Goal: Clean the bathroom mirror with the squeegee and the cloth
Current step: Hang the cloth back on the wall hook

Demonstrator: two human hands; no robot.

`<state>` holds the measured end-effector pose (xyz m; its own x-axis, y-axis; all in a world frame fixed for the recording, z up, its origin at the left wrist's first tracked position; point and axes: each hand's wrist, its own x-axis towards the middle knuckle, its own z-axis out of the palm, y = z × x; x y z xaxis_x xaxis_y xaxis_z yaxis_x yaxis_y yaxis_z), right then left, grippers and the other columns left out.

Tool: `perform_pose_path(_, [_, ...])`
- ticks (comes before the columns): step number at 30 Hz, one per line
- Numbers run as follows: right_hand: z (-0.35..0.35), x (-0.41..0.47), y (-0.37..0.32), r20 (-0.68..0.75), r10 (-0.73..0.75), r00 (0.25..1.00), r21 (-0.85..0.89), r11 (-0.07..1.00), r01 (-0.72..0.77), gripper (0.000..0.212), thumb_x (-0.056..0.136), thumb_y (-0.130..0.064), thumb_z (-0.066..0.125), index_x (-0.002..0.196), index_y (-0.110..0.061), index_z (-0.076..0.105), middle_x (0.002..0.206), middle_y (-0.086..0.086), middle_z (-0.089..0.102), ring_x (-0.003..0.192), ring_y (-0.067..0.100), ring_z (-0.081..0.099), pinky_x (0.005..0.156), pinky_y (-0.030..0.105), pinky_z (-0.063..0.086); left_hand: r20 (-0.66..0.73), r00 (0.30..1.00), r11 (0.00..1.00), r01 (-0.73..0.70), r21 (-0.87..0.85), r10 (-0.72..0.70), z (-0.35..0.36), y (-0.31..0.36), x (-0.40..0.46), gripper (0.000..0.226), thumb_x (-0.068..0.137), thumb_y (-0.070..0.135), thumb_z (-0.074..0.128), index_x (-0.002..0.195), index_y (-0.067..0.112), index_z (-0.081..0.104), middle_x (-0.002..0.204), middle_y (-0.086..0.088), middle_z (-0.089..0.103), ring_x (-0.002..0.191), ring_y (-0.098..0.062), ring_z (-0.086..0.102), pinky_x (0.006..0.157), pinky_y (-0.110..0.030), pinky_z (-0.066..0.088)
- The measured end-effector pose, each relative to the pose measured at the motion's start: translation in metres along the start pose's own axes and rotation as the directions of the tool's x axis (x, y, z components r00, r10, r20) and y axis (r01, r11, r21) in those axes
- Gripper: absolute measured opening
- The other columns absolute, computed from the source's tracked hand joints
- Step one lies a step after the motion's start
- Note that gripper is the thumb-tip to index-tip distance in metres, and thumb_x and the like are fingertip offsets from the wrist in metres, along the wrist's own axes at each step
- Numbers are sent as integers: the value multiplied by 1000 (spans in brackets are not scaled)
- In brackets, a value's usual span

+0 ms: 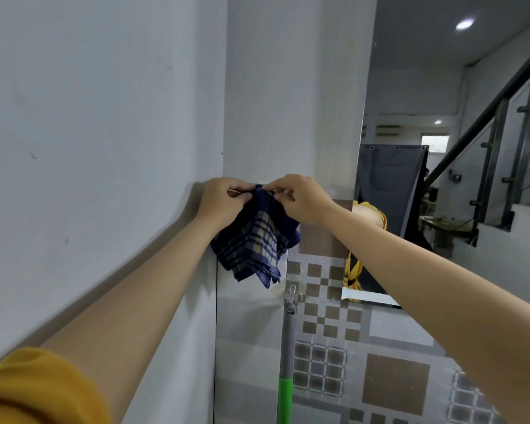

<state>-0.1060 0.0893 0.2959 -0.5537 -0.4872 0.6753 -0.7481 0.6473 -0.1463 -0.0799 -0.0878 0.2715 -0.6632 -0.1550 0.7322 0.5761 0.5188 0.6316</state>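
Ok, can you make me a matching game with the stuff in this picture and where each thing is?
Things:
1. cloth
2. mirror
3. pole
4. sleeve

Places:
A. bottom left corner, yellow
B. pinched at its top by left hand and right hand
C. on the wall at the right
D. hanging from a clear hook, grey above, green below

Pairs: 1-B, 2-C, 3-D, 4-A
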Motion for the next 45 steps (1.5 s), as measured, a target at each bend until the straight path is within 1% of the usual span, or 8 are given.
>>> perform_pose_path(5, [12,-3,-6,-66,135,989,217,969,-118,24,89,-14,64,112,-17,69,96,4,67,84,19,62,75,29,51,130,992,1000,0,8,-1,-1,-2,-1,39,79,-5,63,113,14,65,109,7,63,96,-7,58,77,-5,44])
perform_pose_path(7, [15,-2,-7,-93,210,973,290,941,-175,24,87,-7,65,108,-16,70,95,6,65,84,22,62,77,31,54,104,994,1000,-15,11,14,1,-4,1,39,78,-8,63,111,11,66,113,0,66,98,-9,60,81,-9,45])
perform_pose_path(13, [5,5,-9,-129,61,990,85,995,-50,29,86,4,57,106,-10,72,89,4,62,66,6,49,60,3,36,26,996,989,-93,119,91,-6,5,11,30,82,-9,55,104,5,69,105,-9,69,87,-8,59,70,2,41])
perform_pose_path(19, [-6,19,-7,-181,21,983,20,1000,-17,31,87,7,52,102,-8,74,102,12,66,83,13,51,74,19,39,5,993,978,-119,170,120,-11,11,28,37,80,-13,48,104,6,69,108,-12,68,90,-9,57,72,2,40])
perform_pose_path(24, [10,10,-1,-117,53,992,14,999,-52,36,87,10,49,105,-10,72,105,13,68,95,23,59,78,22,42,60,997,985,-58,164,48,-2,-2,13,42,79,-14,47,108,8,67,112,-9,67,96,-8,56,86,-13,40])
perform_pose_path(30, [22,-7,-2,-154,134,979,187,977,-104,32,89,2,50,108,-12,72,101,7,73,87,14,61,80,27,52,31,997,996,-71,60,69,1,-6,0,30,84,-3,57,107,10,68,107,0,67,98,-6,58,78,0,39])
perform_pose_path(34, [26,-9,-6,-171,230,958,379,913,-152,21,89,-22,64,109,-21,71,94,3,74,83,15,67,78,27,55,33,998,992,-45,-115,49,1,-2,-4,23,82,5,64,103,14,70,102,2,68,95,-7,63,86,-13,47])
perform_pose_path(45, [31,-14,-16,-124,335,934,371,889,-269,19,89,-22,64,107,-16,66,95,3,72,85,17,65,80,31,53,81,996,987,55,-148,-43,8,-3,-10,24,81,3,65,99,19,68,94,3,69,90,-9,65,85,-24,50])
